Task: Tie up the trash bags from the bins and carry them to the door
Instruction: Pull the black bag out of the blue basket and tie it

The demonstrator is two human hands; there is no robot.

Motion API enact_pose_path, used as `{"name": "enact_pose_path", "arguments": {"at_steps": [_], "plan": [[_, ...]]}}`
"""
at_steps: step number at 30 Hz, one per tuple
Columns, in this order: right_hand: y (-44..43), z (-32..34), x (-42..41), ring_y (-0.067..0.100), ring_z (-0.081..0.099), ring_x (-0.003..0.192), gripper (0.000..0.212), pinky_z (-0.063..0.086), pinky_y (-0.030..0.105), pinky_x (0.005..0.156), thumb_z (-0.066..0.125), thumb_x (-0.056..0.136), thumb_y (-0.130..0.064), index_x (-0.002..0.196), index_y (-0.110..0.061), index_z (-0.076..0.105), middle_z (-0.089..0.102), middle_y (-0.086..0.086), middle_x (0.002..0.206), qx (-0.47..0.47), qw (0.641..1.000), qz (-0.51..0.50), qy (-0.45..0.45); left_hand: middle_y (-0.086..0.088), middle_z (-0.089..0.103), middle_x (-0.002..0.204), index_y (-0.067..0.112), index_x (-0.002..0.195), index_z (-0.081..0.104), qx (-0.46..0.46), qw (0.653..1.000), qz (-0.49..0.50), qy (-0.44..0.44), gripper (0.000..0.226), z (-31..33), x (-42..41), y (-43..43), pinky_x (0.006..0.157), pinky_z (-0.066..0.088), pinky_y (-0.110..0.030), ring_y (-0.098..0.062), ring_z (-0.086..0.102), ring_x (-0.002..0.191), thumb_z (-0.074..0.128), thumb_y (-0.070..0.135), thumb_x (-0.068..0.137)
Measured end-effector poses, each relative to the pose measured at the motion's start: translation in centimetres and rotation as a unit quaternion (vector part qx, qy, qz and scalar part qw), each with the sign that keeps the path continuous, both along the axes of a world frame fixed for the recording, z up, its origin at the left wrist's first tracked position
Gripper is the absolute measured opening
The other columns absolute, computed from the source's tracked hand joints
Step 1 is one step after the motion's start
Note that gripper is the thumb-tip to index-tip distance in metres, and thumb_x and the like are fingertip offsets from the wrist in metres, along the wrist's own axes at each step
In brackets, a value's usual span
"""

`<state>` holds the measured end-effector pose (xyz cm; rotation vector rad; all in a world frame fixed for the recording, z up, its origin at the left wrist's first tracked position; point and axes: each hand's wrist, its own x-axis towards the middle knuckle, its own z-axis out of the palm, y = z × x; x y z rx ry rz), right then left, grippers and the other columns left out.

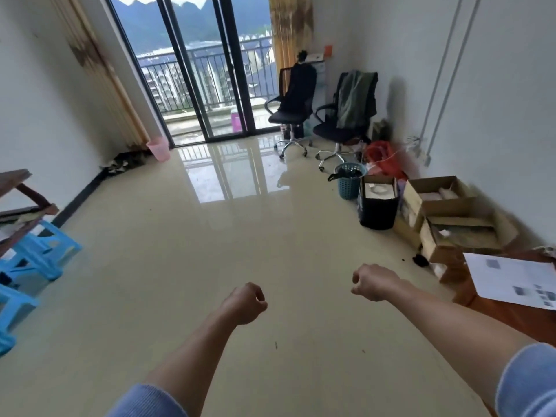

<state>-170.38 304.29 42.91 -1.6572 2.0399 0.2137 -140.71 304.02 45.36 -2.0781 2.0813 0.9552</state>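
My left hand (247, 303) and my right hand (373, 281) hang over the bare tiled floor, both curled into loose fists with nothing in them. Far ahead on the right stands a blue basket bin (349, 184) with a black bag liner draped over its rim. Just in front of it sits a black trash bag (377, 209), open at the top, with white and cardboard waste showing inside. A pink bin (158, 148) stands at the far left, beside the glass balcony door (210, 70). Both hands are well short of all the bins.
Two black office chairs (296, 112) stand at the back right. A red bag (383, 158) and open cardboard boxes (445, 215) line the right wall. A wooden table (511, 314) with a paper sheet juts in at right. Blue plastic stools (36, 260) sit at left.
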Motion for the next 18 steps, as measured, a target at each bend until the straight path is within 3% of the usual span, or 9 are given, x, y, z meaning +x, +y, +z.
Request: {"name": "enact_pose_path", "arguments": {"at_steps": [7, 10, 13, 18], "plan": [[-19.3, 2.7, -1.3, 0.023, 0.057, 0.114, 0.041, 0.044, 0.030, 0.086, 0.060, 0.087, -0.047, 0.123, -0.028, 0.060, 0.058, 0.002, 0.129, -0.020, 1.000, 0.022, 0.003, -0.007, 0.070, 0.089, 0.017, 0.097, 0.068, 0.001, 1.000, 0.002, 0.025, 0.017, 0.5, -2.0, -19.2, 0.073, 0.051, -0.026, -0.020, 0.063, 0.077, 0.061, 0.028, 0.086], [-27.4, 1.9, -2.5, 0.023, 0.058, 0.114, 0.041, 0.046, 0.030, 0.090, 0.060, 0.087, -0.046, 0.124, -0.027, 0.060, 0.059, 0.003, 0.130, -0.020, 1.000, 0.020, 0.004, -0.005, 0.069, 0.088, 0.017, 0.098, 0.068, 0.002, 1.000, -0.014, 0.026, 0.018, -0.9, -3.7, -28.0, 0.074, 0.049, -0.025, -0.021, 0.064, 0.083, 0.061, 0.028, 0.085], [-36.3, 0.1, -4.5, 0.023, 0.059, 0.112, 0.039, 0.047, 0.030, 0.089, 0.062, 0.087, -0.044, 0.121, -0.025, 0.062, 0.060, 0.003, 0.127, -0.012, 1.000, -0.007, 0.010, -0.007, 0.071, 0.094, 0.018, 0.096, 0.066, 0.010, 0.999, -0.039, 0.028, 0.015, -3.0, -5.9, -38.1, 0.078, 0.049, -0.028, -0.025, 0.066, 0.093, 0.060, 0.028, 0.086], [-49.8, 0.0, -8.3, 0.020, 0.063, 0.102, 0.034, 0.052, 0.032, 0.085, 0.063, 0.087, -0.040, 0.116, -0.023, 0.066, 0.066, 0.001, 0.118, 0.017, 0.997, -0.077, 0.006, -0.011, 0.065, 0.085, 0.013, 0.090, 0.063, 0.027, 0.995, -0.085, 0.049, 0.006, -3.0, -9.2, -55.0, 0.068, 0.041, -0.022, -0.020, 0.058, 0.079, 0.060, 0.017, 0.087]]}}
